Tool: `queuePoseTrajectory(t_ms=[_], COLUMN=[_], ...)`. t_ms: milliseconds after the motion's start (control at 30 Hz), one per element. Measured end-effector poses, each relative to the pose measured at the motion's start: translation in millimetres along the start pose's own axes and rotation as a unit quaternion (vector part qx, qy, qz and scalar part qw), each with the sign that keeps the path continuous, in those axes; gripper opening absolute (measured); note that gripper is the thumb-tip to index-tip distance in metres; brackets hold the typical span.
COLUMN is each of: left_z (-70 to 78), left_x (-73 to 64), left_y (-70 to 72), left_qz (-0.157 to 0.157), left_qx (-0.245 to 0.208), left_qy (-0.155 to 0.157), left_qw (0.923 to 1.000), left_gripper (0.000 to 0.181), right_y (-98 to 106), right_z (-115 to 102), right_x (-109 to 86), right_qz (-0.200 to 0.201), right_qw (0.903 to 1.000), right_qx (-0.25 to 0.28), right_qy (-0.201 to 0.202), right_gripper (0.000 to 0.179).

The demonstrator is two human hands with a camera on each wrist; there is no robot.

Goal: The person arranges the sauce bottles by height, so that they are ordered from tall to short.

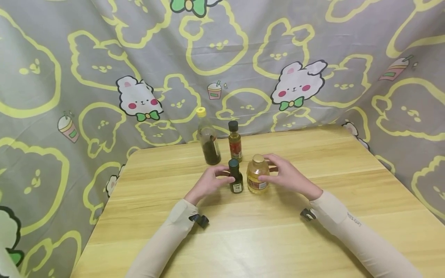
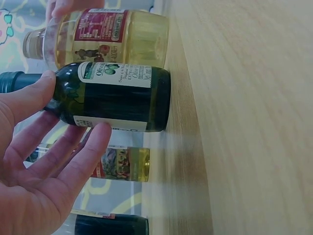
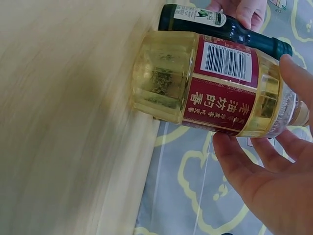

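Observation:
My left hand (image 1: pixel 208 183) holds a small dark green olive oil bottle (image 1: pixel 236 182), its thumb at the neck and its fingertips along the label side in the left wrist view. Close beside it on the right is a wider clear bottle of yellow cooking oil (image 1: pixel 257 178) with a red label (image 3: pixel 222 85). My right hand (image 1: pixel 287 176) grips that one between thumb and fingers, near the shoulder and side. Both bottles stand upright at the middle of the wooden table (image 1: pixel 236 239).
Behind the held bottles stand a slim oil bottle (image 1: pixel 235 146) with a black cap and red label, and a taller dark-filled bottle (image 1: pixel 209 146) with a yellow cap. A patterned grey curtain (image 1: pixel 167 135) hangs along the table's back and sides.

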State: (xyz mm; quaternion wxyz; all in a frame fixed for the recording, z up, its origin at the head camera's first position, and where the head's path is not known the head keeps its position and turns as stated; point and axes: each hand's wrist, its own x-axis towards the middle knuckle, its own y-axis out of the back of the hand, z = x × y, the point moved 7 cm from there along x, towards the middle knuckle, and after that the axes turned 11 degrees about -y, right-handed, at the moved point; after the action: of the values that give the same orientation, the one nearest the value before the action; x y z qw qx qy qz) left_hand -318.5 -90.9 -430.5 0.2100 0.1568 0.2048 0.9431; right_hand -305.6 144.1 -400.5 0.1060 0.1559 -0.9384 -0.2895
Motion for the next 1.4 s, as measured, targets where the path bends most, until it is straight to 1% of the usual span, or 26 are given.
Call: queuePoseTrajectory(t_ms=[200,467,733,933,1133,1233,1400], left_z=[0.2,-2.4,-3.8,-3.5,-4.5,-4.7,-5.7], left_x=[-1.2,-0.7,0.2,-0.3,0.5,0.4,0.0], left_y=[0.5,-0.1,-0.7,-0.1,0.1,0.5,0.4], left_qz=[-0.002,-0.001,-0.001,0.001,0.003,0.004,0.002], left_qx=[-0.004,-0.004,-0.002,0.001,-0.001,-0.002,-0.005], left_qy=[-0.003,-0.001,-0.002,0.002,0.002,0.005,0.003], left_qw=[1.0,1.0,1.0,1.0,1.0,1.0,1.0], left_gripper=[0.039,0.037,0.037,0.037,0.037,0.037,0.038], right_y=[0.4,-0.8,-0.9,-0.2,7.5,11.7,18.6], right_z=[-1.0,-0.8,-1.4,-1.0,-0.2,-0.6,1.9], right_x=[-0.5,-1.3,0.1,5.7,12.2,16.3,25.4], right_qz=[0.005,-0.001,0.011,0.008,0.023,0.026,0.039], right_qw=[1.0,1.0,0.9999,1.0,0.9996,0.9995,0.9987], right_qx=[0.0,0.006,0.002,-0.001,-0.006,0.002,0.004], right_qy=[0.003,-0.003,-0.001,-0.003,-0.013,-0.017,-0.034], right_gripper=[0.06,0.06,0.059,0.062,0.062,0.062,0.062])
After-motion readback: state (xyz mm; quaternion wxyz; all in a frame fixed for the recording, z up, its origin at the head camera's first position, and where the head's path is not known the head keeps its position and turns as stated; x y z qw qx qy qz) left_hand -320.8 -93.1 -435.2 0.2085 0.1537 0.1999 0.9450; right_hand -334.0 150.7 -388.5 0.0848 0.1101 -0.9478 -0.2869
